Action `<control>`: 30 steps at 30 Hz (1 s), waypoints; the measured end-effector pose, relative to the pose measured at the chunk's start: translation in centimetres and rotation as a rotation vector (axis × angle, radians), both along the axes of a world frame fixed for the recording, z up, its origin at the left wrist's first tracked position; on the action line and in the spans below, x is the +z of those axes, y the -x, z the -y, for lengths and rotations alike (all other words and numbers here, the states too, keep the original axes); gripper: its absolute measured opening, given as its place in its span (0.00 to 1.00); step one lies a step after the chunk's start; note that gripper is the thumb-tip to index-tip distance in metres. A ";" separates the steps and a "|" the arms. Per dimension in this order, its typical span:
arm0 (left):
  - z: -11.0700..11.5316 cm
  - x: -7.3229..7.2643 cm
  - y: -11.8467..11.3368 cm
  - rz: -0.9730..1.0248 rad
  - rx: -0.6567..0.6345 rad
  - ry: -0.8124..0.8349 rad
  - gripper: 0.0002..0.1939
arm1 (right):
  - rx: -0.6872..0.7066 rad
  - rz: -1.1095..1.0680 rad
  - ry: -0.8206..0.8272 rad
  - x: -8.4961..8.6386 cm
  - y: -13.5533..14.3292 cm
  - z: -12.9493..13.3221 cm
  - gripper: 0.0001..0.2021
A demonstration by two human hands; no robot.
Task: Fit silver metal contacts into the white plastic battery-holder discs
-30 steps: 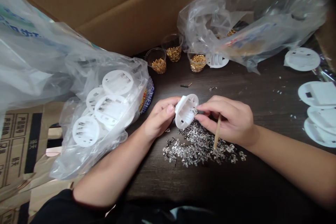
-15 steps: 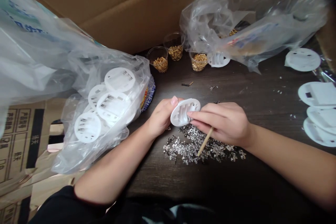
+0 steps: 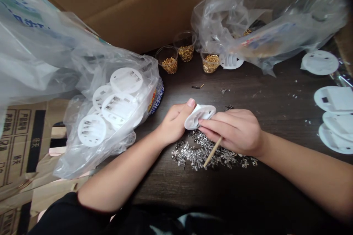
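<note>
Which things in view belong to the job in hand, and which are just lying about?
Likely in use:
- white round piece, in the left hand
- wooden stick, in the right hand
- heap of small metal parts, below the hands
- similar white pieces at left

Apparently lying about:
- cardboard behind
- clear plastic bag, upper right

Unclear: cups holding gold-coloured pins

Partly hidden at frame center behind right hand (image 3: pixel 234 130): held white housing (image 3: pixel 196 116). Cut off at right edge: stacked white housings (image 3: pixel 338 119).
</note>
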State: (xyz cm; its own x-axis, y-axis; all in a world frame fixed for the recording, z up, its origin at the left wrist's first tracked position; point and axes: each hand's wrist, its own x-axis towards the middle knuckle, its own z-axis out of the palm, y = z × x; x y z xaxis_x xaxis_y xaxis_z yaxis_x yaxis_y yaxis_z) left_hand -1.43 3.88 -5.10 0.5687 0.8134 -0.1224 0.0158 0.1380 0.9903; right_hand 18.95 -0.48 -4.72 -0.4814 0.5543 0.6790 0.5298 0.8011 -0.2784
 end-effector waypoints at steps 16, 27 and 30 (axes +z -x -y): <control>0.5 0.0 0.0 -0.011 0.013 -0.161 0.33 | 0.010 -0.023 0.028 -0.4 0.0 0.2 0.06; 0.5 -0.1 -0.1 -0.057 0.047 -0.290 0.33 | -0.060 0.011 0.020 -0.1 0.5 1.2 0.06; 0.4 -0.2 -0.1 -0.060 0.045 -0.337 0.32 | -0.068 0.027 -0.005 0.1 0.5 1.2 0.04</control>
State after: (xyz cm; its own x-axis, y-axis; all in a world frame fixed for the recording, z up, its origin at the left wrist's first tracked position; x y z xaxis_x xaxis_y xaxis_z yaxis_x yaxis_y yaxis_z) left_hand -1.38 3.44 -5.35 0.5315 0.8378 0.1251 0.0764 -0.1945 0.9779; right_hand 18.41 -1.69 -4.60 -0.4609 0.5833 0.6689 0.5907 0.7641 -0.2592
